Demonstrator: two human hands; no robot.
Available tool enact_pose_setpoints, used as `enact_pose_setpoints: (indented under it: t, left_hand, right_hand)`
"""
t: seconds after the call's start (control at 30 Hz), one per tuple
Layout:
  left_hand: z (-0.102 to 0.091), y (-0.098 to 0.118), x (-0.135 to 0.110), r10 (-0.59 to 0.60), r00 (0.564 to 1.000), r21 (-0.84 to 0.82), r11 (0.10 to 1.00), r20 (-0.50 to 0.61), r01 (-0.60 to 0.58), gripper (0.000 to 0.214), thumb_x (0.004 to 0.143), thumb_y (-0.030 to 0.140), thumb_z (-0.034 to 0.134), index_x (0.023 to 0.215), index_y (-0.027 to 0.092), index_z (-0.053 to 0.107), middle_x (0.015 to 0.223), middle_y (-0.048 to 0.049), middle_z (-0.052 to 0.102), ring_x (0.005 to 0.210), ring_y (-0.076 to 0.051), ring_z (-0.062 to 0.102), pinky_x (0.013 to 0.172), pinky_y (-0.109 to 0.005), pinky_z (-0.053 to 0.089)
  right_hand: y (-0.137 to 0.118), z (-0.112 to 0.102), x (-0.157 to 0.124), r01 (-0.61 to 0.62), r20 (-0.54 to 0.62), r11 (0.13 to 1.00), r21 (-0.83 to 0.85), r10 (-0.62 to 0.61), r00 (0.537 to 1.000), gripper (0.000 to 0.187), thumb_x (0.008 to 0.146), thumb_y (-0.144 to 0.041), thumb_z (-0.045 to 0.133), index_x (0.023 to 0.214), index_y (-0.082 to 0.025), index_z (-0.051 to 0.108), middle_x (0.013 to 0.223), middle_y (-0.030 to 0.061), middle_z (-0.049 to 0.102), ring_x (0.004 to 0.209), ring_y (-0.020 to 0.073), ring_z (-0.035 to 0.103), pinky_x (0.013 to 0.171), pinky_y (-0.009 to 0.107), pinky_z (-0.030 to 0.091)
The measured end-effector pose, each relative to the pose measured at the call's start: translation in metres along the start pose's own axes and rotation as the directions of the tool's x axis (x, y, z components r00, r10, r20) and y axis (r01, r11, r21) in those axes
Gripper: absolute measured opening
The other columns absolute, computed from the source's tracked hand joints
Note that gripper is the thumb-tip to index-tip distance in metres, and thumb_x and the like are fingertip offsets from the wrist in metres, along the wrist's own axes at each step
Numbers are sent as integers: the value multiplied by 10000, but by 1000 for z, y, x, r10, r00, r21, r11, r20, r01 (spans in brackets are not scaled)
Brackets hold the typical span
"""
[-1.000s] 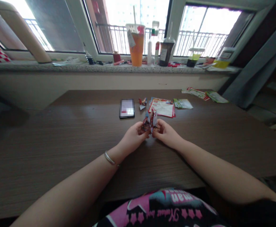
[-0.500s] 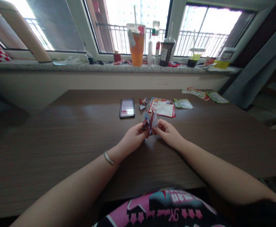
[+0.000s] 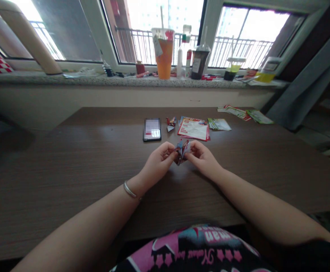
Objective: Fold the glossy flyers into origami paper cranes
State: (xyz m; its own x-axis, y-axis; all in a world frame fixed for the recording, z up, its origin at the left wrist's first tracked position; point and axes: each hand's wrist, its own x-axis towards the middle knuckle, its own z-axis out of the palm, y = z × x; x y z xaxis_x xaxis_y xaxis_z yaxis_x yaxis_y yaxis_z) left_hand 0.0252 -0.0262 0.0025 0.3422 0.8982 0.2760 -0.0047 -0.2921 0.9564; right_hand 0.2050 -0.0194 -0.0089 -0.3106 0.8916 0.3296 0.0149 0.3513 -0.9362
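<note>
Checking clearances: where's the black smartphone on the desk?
In the head view, the black smartphone lies on the brown desk, beyond the left hand, left of a folded red paper piece.

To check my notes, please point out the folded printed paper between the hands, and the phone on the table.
Folded printed paper [image 3: 181, 152]: head view, point on its middle.
Phone [image 3: 151, 129]: head view, point on its blurred screen.

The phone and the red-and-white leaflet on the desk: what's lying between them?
A small folded piece of printed paper lies between the phone and the leaflet, as the head view shows.
</note>
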Motion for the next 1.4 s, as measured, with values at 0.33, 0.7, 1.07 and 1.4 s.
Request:
enact_pose_setpoints:
  t: [0.33,0.7,1.07,1.4]
  left_hand:
    - [3,0,-3,27,999,-141,989,-45,-33,186,823,292,654,908,165,548,743,5,658,653,-126,658,631,-257,571]
    - [3,5,-7,51,993,12,999,-105,-50,109,821,237,640,873,150,600,791,-17,651,722,-123,640,680,-245,547]
    - [3,9,-8,101,987,120,989,-124,-86,79,821,240,628,832,166,604,794,-22,624,736,-133,608,652,-239,521]
    - [6,12,-9,141,983,240,964,-115,-110,28,791,185,601,775,167,586,784,-11,602,771,-133,585,708,-241,498]
  right_hand:
    - [-2,0,0,-24,-22,998,-50,23,1000,287,741,-448,720,779,-203,577,751,-3,621,645,123,590,619,270,495]
    - [-6,1,-1,46,-60,999,-23,-47,997,248,746,-410,726,787,-196,607,754,3,626,663,122,590,622,264,499]
    - [-12,1,-5,50,-41,999,-14,-50,998,246,792,-429,677,828,-194,617,766,19,626,697,137,595,662,285,501]
    - [-12,6,-4,-9,-47,1000,-16,9,999,180,752,-355,672,797,-195,601,691,-5,602,596,111,544,553,239,452]
